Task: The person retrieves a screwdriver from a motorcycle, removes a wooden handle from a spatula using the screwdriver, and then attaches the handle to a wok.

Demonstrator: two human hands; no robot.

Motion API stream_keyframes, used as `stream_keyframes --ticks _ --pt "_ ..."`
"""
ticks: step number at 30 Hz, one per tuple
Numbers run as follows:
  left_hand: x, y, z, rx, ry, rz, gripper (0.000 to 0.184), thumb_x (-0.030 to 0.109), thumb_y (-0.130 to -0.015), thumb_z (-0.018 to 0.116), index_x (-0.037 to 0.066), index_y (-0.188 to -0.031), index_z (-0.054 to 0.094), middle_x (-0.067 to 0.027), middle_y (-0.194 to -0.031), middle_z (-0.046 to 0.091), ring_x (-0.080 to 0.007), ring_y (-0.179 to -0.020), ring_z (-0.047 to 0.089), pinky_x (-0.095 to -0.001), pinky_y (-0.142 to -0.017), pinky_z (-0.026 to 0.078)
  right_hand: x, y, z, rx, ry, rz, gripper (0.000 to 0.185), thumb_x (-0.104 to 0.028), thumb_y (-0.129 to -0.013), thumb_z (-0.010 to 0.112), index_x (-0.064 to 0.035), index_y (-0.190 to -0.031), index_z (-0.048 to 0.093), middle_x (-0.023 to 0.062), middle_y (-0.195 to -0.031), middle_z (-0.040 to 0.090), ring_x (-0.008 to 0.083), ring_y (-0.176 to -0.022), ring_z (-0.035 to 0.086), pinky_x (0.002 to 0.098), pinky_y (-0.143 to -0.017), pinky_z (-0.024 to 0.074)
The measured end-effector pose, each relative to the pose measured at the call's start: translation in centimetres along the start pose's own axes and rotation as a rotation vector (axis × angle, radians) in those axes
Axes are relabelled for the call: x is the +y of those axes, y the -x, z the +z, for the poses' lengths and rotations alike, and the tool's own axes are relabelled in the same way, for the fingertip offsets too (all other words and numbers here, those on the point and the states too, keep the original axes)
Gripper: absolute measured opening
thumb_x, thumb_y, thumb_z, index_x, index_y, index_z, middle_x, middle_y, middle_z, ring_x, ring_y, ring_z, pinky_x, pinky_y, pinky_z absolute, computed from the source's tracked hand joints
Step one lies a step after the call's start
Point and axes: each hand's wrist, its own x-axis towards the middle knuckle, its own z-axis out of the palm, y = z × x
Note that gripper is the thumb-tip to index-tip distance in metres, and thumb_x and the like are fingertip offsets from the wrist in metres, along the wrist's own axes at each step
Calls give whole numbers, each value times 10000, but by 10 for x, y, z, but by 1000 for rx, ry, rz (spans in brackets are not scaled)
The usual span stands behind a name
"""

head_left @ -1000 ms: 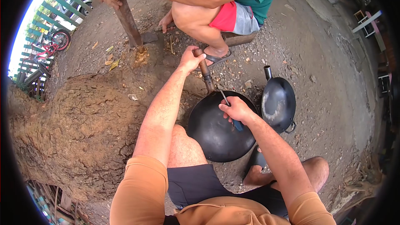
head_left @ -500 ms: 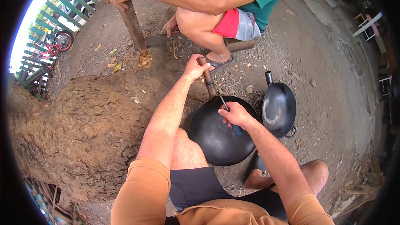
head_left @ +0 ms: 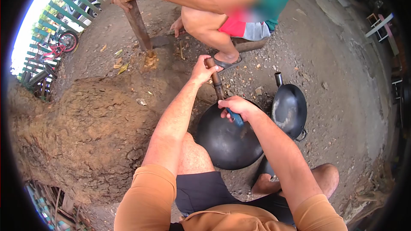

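My left hand [head_left: 203, 70] is closed round the upper end of a wooden handle [head_left: 215, 79], fixed by a dark metal socket to a black wok [head_left: 229, 147]. The wok rests bottom up between my legs. My right hand [head_left: 237, 106] grips a blue-handled tool [head_left: 235, 118] where the socket meets the wok; fingers hide its metal end. A second, smaller black wok [head_left: 290, 109] lies on the ground to the right, with a bare metal socket [head_left: 278, 78] and a small loop handle [head_left: 302, 134].
A person [head_left: 209, 30] crouches opposite on a low wooden block [head_left: 252, 44], one hand on an upright wooden post [head_left: 138, 25]. A large earthen mound or root [head_left: 85, 141] rises at my left. Behind stand a slatted green fence [head_left: 64, 10] and a red bicycle [head_left: 58, 49].
My right hand has moved up and left along the wok to the handle socket. The tool's thin metal shaft, visible before, is now hidden. My left hand keeps its hold.
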Motion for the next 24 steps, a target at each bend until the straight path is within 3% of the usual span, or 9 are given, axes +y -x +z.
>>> stream_keyframes --ticks 3,5,7,9,11,12,15,19,24 --pt "8 5 -1 8 -5 -15 633 138 -810 814 92 -1336 465 -124 -1098 619 -201 -940 605 -366 -846 534 12 -6 9 329 295 -140 330 -280 -942 652 48 -943 618 150 -732 672 217 -559 642 367 -529 545" --pt "12 7 1 10 2 -10 630 136 -807 815 95 -1332 469 -124 -1095 620 -205 -938 606 -373 -848 532 22 -1 12 511 1254 -275 384 -320 -944 646 60 -893 653 162 -729 696 254 -589 674 396 -601 558" --pt "12 8 3 27 8 4 623 129 -809 812 95 -1328 470 -118 -1079 624 -202 -939 605 -370 -847 530 21 0 9 242 424 -46 421 -347 -946 620 69 -908 670 192 -741 704 327 -650 708 432 -680 581" --pt "-1 3 6 49 15 26 609 139 -806 815 89 -1309 475 -115 -1055 635 -201 -955 617 -370 -855 531 31 13 4 120 395 -118 439 -351 -936 601 68 -844 697 187 -711 706 333 -707 725 421 -756 592" --pt "-8 -1 -1 46 -155 50 629 168 -788 832 80 -1300 478 -131 -1072 639 -219 -983 630 -372 -883 526 34 54 4 78 1314 -134 443 -343 -926 591 44 -744 709 141 -640 696 280 -687 727 389 -750 595" --pt "-10 1 -3 53 -193 44 640 182 -779 839 77 -1299 481 -143 -1089 642 -238 -1005 634 -377 -900 522 44 71 2 15 1354 -24 459 -350 -907 608 16 -645 699 105 -586 682 254 -700 728 368 -778 591" --pt "0 5 -7 81 -242 -22 654 205 -767 849 76 -1300 492 -173 -1128 647 -290 -1049 639 -397 -932 512 43 141 -11 -188 1341 97 380 -382 -901 636 -14 -841 711 81 -649 700 258 -705 717 398 -758 553" --pt "14 6 -5 82 -221 -104 640 196 -767 852 75 -1292 508 -169 -1135 650 -288 -1059 636 -396 -935 510 35 213 -26 -27 1356 34 383 -381 -877 689 -4 -948 687 116 -698 699 245 -668 708 399 -705 545" --pt "7 2 -2 89 -90 -110 628 159 -768 844 62 -1298 521 -142 -1143 637 -244 -1056 619 -374 -923 506 37 240 -31 204 1158 -15 410 -359 -852 719 32 -965 682 194 -803 715 362 -857 706 448 -792 550"
